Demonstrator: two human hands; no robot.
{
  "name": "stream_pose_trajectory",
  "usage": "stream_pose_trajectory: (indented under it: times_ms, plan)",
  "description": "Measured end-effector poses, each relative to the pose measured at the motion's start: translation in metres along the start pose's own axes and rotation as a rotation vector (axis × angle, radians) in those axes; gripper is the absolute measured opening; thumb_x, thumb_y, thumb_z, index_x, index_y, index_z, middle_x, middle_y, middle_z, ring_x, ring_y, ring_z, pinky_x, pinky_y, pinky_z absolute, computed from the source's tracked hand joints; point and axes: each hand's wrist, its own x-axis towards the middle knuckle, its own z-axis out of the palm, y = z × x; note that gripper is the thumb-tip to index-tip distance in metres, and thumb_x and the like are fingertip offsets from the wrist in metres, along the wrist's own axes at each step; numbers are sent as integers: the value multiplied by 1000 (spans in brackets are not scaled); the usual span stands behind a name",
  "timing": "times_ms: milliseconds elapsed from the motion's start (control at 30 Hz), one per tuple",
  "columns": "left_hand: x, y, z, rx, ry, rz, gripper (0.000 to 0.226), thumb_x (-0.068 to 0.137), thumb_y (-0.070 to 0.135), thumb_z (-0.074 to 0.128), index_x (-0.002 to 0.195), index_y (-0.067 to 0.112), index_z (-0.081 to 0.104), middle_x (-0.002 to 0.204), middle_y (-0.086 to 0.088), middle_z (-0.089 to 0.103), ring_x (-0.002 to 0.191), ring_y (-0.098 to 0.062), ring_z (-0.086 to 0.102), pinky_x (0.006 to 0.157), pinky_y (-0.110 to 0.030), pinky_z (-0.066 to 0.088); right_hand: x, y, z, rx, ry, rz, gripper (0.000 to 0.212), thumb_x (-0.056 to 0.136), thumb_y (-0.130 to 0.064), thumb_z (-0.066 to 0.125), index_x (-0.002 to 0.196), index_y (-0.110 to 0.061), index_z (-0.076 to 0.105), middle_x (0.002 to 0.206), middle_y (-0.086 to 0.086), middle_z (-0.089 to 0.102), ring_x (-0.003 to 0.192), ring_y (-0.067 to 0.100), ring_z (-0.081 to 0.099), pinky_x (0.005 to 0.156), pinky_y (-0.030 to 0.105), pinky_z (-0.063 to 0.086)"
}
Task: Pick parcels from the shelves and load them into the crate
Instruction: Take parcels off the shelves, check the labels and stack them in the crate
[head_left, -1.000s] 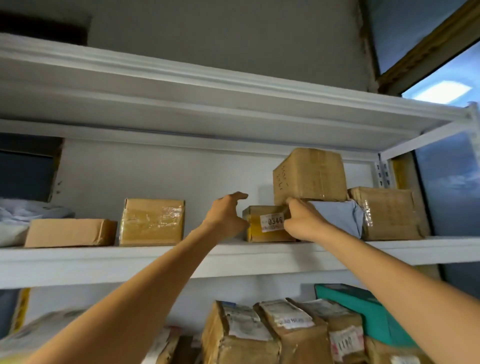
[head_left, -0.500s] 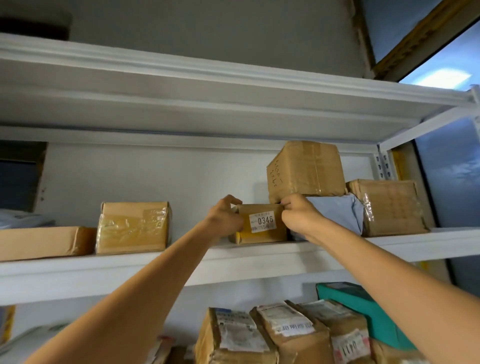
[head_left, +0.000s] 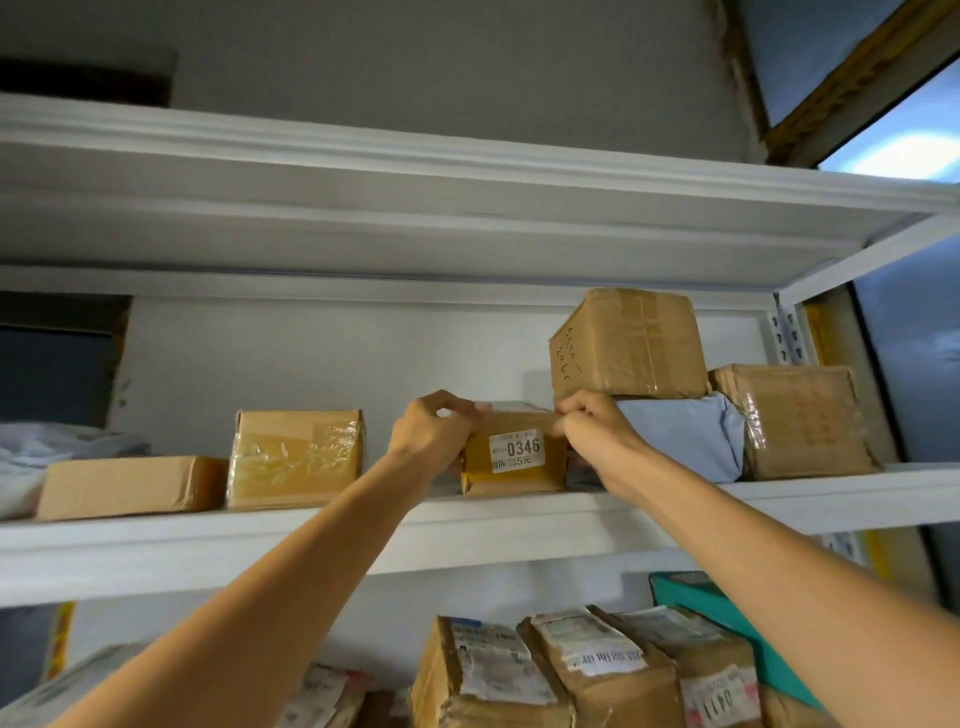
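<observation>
A small brown parcel (head_left: 511, 457) with a white label reading 0346 sits on the white shelf (head_left: 311, 540) above my head. My left hand (head_left: 434, 431) grips its left top corner, fingers curled over the top edge. My right hand (head_left: 597, 434) grips its right top corner. A bigger cardboard box (head_left: 628, 345) rests just above my right hand, on top of a grey-blue soft bag parcel (head_left: 685, 436). The crate is not in view.
On the same shelf stand a taped box (head_left: 296, 457) and a flat box (head_left: 130, 486) to the left, and a wrapped box (head_left: 795, 421) at the right. Below are several labelled parcels (head_left: 587, 670) and a teal box (head_left: 727, 623). Another shelf board (head_left: 415, 208) hangs overhead.
My left hand closed in from open air onto the parcel's left corner. Both hands now hold the 0346 parcel by its top corners.
</observation>
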Motion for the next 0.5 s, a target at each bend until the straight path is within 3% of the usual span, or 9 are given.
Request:
stream_pose_trajectory:
  times_ms: [100, 233, 367, 500]
  plan:
    - [-6, 6, -3, -161, 176, 54, 20, 82, 25, 77, 90, 9, 68, 90, -11, 75, 78, -28, 73, 75, -42, 61, -6, 3, 0, 107, 91, -64, 21, 87, -21, 71, 95, -11, 55, 98, 6, 63, 93, 20, 61, 84, 39, 53]
    - [-15, 16, -6, -146, 175, 224, 32, 77, 8, 80, 105, 13, 65, 95, -3, 71, 86, -23, 70, 77, -35, 58, -14, 7, 2, 180, 199, -147, 32, 75, -7, 81, 95, -12, 56, 85, -3, 60, 76, 6, 58, 64, 18, 47]
    - [-20, 16, -6, 2, 170, 350, 24, 85, 9, 71, 105, 22, 70, 96, 8, 67, 76, -2, 65, 55, -6, 47, -19, 6, 4, 197, 216, -179, 48, 73, -3, 82, 107, -14, 49, 98, -1, 60, 78, 3, 58, 65, 18, 48]
    - [-25, 5, -6, -10, 173, 345, 30, 88, 7, 67, 116, 17, 68, 108, 8, 69, 80, 6, 62, 57, -2, 46, -26, 1, 2, 195, 186, -222, 65, 71, -2, 83, 127, -12, 52, 112, 3, 64, 90, 11, 61, 73, 18, 48]
